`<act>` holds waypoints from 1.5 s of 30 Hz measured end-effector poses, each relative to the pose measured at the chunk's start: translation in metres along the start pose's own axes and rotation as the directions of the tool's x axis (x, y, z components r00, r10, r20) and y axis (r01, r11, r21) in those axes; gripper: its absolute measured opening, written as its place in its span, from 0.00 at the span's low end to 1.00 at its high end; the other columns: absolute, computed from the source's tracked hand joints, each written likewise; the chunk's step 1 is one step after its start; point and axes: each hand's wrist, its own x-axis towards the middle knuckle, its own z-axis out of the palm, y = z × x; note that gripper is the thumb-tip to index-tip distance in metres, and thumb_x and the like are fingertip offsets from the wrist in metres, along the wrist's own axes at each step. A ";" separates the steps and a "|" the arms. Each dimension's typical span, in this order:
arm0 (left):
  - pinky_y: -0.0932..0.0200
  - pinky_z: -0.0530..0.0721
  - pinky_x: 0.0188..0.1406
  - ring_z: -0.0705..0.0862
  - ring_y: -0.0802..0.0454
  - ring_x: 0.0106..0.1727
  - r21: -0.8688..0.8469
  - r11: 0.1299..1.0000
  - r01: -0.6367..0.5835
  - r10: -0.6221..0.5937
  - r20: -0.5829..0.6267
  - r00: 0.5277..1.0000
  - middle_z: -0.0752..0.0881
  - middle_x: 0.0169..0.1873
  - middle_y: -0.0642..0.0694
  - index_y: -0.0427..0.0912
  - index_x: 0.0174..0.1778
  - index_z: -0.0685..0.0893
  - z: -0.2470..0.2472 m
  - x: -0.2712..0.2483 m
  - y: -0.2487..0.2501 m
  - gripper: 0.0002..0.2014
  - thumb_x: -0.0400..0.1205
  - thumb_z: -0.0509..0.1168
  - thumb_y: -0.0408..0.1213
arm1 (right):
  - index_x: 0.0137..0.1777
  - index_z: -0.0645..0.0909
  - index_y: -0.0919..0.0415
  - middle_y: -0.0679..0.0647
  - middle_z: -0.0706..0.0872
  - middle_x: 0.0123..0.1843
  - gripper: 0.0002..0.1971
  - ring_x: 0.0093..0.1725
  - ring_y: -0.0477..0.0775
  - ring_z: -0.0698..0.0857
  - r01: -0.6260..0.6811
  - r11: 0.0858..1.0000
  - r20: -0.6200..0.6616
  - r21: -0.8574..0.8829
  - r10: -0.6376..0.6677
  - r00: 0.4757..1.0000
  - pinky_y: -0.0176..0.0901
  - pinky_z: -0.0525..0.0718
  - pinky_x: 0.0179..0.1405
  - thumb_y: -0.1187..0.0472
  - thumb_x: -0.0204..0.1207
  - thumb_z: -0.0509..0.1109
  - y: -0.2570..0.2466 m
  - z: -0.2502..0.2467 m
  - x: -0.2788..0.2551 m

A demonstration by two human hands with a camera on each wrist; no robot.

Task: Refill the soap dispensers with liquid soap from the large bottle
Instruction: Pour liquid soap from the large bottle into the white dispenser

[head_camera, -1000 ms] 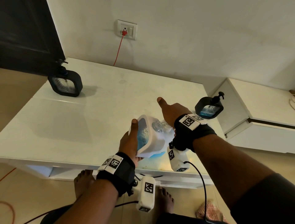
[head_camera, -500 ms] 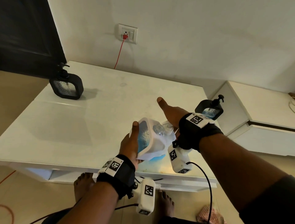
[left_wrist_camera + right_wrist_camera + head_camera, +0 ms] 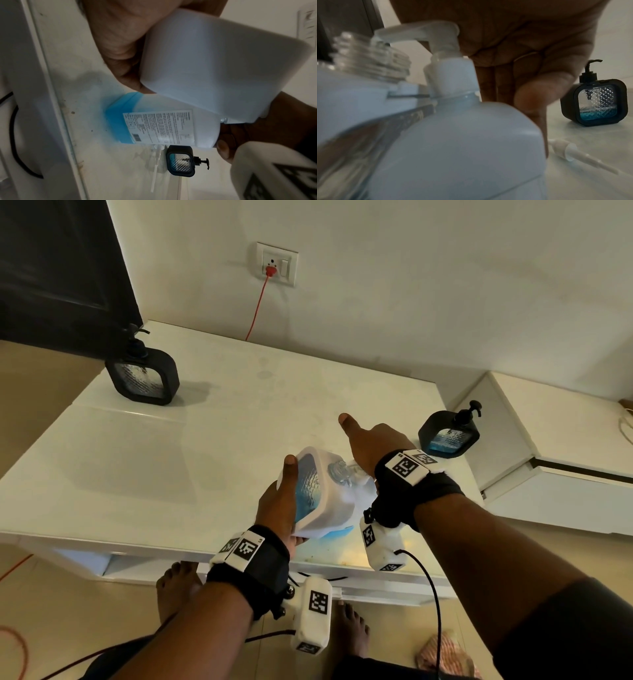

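Since a moment ago you've tipped the white dispenser (image 3: pixel 317 491) a little further; your left hand (image 3: pixel 279 505) grips its side near the surface's (image 3: pixel 171 460) front edge. Your right hand (image 3: pixel 371 445), thumb out, fingers curled, holds the large soap bottle (image 3: pixel 462 142) beside it.

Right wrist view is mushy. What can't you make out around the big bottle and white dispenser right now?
- Whether the right hand grips the large bottle: head view, its own back covers this; right wrist view, contact blurred.
- Soap level in the white dispenser: head view, left hand thumb partly covers the window; right wrist view, blurred.
- Text on the label: left wrist view, too small.
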 end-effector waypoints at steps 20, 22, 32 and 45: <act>0.42 0.93 0.47 0.92 0.37 0.55 0.025 1.000 0.013 -0.013 -0.013 1.000 0.93 0.55 0.41 0.56 0.60 0.87 0.002 -0.002 0.003 0.30 0.77 0.60 0.75 | 0.37 0.80 0.58 0.58 0.85 0.40 0.42 0.40 0.59 0.83 0.029 0.999 0.095 0.038 -0.033 0.995 0.49 0.77 0.50 0.22 0.76 0.41 -0.010 -0.012 -0.009; 0.40 0.93 0.49 0.92 0.38 0.54 0.036 0.999 0.006 -0.005 -0.017 1.000 0.93 0.55 0.41 0.56 0.59 0.87 0.001 0.000 0.002 0.28 0.78 0.59 0.74 | 0.37 0.80 0.58 0.57 0.84 0.39 0.41 0.38 0.57 0.82 0.020 0.999 0.083 0.033 -0.023 0.996 0.48 0.75 0.46 0.22 0.77 0.43 -0.009 -0.012 -0.009; 0.29 0.90 0.58 0.92 0.35 0.55 0.020 1.000 0.005 -0.005 -0.020 1.000 0.93 0.55 0.39 0.55 0.64 0.87 0.001 0.000 0.000 0.42 0.61 0.63 0.79 | 0.48 0.83 0.59 0.56 0.84 0.43 0.39 0.44 0.59 0.82 0.002 0.999 -0.005 -0.033 -0.002 1.000 0.48 0.74 0.45 0.24 0.77 0.47 -0.003 -0.004 -0.008; 0.34 0.92 0.55 0.92 0.37 0.55 0.019 1.000 -0.002 0.002 -0.012 1.000 0.93 0.55 0.41 0.55 0.63 0.86 0.004 -0.006 0.004 0.38 0.65 0.62 0.77 | 0.41 0.79 0.62 0.58 0.82 0.39 0.44 0.38 0.58 0.80 -0.016 0.994 0.160 0.111 -0.002 0.987 0.51 0.78 0.60 0.22 0.76 0.38 -0.011 -0.019 -0.013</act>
